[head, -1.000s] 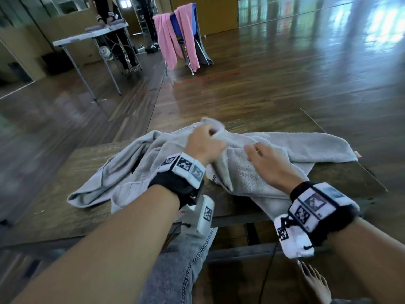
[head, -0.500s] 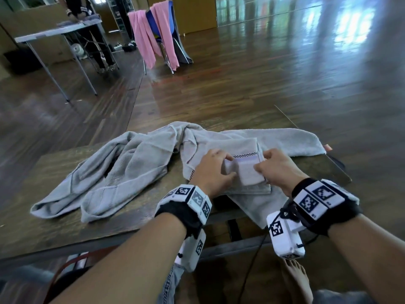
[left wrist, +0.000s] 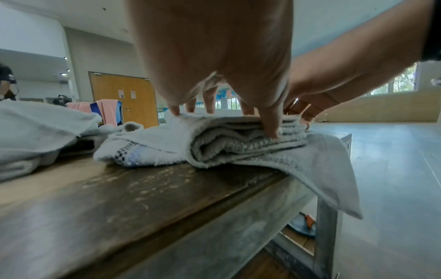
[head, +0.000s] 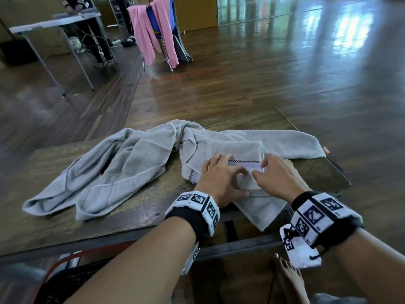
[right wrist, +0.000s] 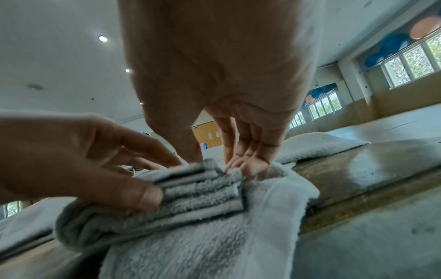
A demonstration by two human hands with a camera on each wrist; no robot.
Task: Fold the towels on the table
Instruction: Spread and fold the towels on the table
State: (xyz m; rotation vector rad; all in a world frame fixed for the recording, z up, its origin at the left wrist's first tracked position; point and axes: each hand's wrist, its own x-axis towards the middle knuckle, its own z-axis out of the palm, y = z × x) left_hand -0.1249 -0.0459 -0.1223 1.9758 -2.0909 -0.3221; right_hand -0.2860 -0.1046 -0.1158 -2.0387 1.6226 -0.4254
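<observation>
The small grey terry towel with the checkered border (head: 235, 165), already folded into a thick stack of layers, lies under both my palms at the near edge of the dark wooden worktop (head: 54, 216). Its long axis runs left to right between my hands, and it sits on a loose grey towel flap (head: 260, 211) that hangs off that edge toward me. My left hand (head: 221, 183) covers the stack's left half, fingers (left wrist: 270, 124) spread and pressing down on top, thumb against the near side of the layers. My right hand (head: 277, 178) is at the stack's right end, fingers (right wrist: 248, 166) bent down onto the layered edges, squaring them rather than clamping them. Both hands touch it, so neither has to reach. Beyond the stack to its left sprawls the large rumpled grey towel (head: 105, 172), which I judge comes next.
</observation>
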